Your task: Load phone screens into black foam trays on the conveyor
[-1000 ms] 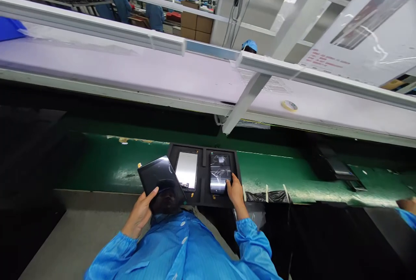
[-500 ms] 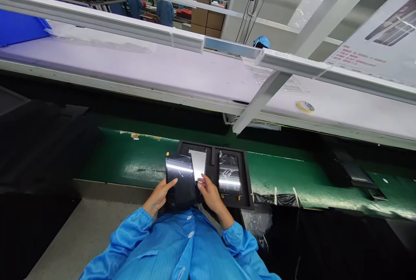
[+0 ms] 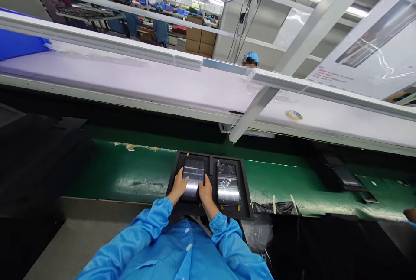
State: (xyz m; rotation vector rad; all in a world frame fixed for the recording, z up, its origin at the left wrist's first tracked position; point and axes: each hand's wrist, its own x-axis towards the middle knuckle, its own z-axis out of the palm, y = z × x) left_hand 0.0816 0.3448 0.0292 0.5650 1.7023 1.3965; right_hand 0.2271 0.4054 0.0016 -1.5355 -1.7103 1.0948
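A dark, glossy screen panel (image 3: pixel 194 170) with a yellow tab at its top lies over the left compartment of a black two-part tray (image 3: pixel 247 184). My left hand (image 3: pixel 178 186) grips the panel's left edge, its thumb on the glossy face. On the opposite edge, my right hand (image 3: pixel 206 190) is closed with its thumb along the side. Whether the panel fully touches the tray floor I cannot tell. A second film-covered screen panel (image 3: pixel 228 184) with yellow tabs rests in the right compartment.
The tray stands on a green work surface (image 3: pixel 143 171). Behind it runs a white shelf (image 3: pixel 182 85) with a roll of tape (image 3: pixel 294 115). A slanted metal post (image 3: pixel 250 113) comes down behind the tray. Dark devices (image 3: pixel 344 176) lie at the right; a person's blue cap (image 3: pixel 251 57) shows beyond the shelf.
The panel has moved right and away from my body, from in front of the tray to over its left compartment, covering the pale surface there. My right hand now holds its right edge.
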